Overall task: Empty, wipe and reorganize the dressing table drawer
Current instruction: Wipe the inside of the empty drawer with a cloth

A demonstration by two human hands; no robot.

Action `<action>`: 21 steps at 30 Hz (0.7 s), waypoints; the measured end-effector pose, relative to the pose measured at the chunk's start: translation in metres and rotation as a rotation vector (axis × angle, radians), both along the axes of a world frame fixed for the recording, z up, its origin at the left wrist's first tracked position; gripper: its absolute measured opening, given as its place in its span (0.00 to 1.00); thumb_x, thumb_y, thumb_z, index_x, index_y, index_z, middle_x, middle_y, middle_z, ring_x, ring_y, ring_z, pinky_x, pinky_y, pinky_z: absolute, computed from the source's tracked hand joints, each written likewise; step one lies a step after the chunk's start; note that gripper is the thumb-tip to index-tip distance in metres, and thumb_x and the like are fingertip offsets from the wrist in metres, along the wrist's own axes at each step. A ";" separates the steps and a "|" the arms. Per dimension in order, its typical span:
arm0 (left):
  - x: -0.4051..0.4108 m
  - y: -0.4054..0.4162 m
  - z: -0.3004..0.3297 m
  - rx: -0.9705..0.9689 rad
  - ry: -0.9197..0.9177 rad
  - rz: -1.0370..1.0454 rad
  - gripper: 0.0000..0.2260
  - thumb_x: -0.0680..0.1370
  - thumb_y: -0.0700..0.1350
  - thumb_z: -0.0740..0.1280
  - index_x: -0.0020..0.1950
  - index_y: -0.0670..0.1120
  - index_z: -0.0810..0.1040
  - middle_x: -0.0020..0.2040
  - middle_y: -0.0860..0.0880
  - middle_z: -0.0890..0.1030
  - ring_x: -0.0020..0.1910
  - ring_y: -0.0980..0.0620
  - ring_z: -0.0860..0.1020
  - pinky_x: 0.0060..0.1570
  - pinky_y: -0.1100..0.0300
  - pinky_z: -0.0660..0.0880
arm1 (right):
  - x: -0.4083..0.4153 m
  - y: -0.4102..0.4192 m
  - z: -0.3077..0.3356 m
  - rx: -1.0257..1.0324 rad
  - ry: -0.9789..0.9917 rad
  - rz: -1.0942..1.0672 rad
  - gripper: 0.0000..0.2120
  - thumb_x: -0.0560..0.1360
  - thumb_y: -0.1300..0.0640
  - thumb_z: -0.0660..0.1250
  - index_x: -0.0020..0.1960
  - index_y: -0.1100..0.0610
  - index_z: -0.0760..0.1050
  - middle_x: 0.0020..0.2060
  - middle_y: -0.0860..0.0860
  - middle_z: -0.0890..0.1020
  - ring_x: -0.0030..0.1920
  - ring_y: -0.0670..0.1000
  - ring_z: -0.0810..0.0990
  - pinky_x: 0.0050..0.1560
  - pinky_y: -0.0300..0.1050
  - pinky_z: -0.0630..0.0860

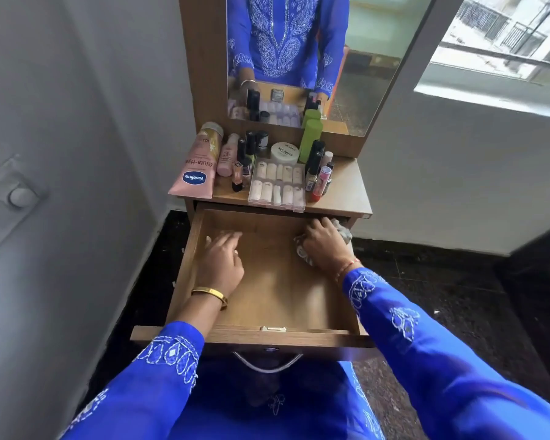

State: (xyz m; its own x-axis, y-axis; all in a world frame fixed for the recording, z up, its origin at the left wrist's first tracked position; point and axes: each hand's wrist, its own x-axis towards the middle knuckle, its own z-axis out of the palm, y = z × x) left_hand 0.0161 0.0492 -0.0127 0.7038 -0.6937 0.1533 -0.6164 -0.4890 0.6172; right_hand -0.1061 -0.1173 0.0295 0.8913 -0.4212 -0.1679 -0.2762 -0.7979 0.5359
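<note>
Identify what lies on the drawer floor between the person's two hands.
Nothing: in the head view, only bare wooden drawer floor separates the flat left hand from the right hand gripping a crumpled white cloth.

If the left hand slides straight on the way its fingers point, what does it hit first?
Probably the drawer's back wall, under the tabletop edge. The left hand lies flat, fingers pointing up and slightly left; the floor ahead looks bare, though depth is uncertain.

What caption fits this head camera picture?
Right hand wipes the emptied drawer with a cloth; cosmetics wait on top.
</note>
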 end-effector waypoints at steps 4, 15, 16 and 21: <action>0.013 0.006 -0.004 -0.025 -0.073 0.110 0.20 0.73 0.32 0.59 0.64 0.40 0.74 0.65 0.43 0.75 0.69 0.45 0.68 0.73 0.50 0.54 | -0.011 0.018 0.004 0.258 0.012 -0.199 0.11 0.77 0.57 0.59 0.53 0.57 0.78 0.52 0.54 0.81 0.57 0.57 0.76 0.58 0.48 0.67; 0.016 0.007 -0.006 -0.062 0.017 0.205 0.21 0.73 0.32 0.59 0.66 0.40 0.72 0.72 0.40 0.64 0.72 0.43 0.63 0.74 0.49 0.51 | -0.003 0.013 0.004 0.254 0.053 -0.128 0.12 0.78 0.59 0.57 0.54 0.57 0.78 0.54 0.54 0.81 0.57 0.57 0.78 0.56 0.48 0.70; 0.016 0.007 -0.006 -0.073 0.024 0.207 0.21 0.72 0.31 0.59 0.65 0.39 0.73 0.72 0.40 0.65 0.72 0.43 0.64 0.74 0.47 0.54 | 0.002 0.005 0.005 0.185 0.041 -0.053 0.12 0.78 0.58 0.57 0.53 0.56 0.79 0.53 0.53 0.81 0.57 0.56 0.76 0.56 0.49 0.68; 0.017 0.008 -0.005 -0.068 0.026 0.222 0.20 0.72 0.31 0.60 0.64 0.39 0.74 0.71 0.39 0.67 0.71 0.42 0.66 0.73 0.48 0.58 | -0.007 -0.003 -0.007 0.066 0.026 0.009 0.14 0.76 0.59 0.56 0.48 0.54 0.81 0.46 0.50 0.82 0.51 0.53 0.78 0.54 0.49 0.71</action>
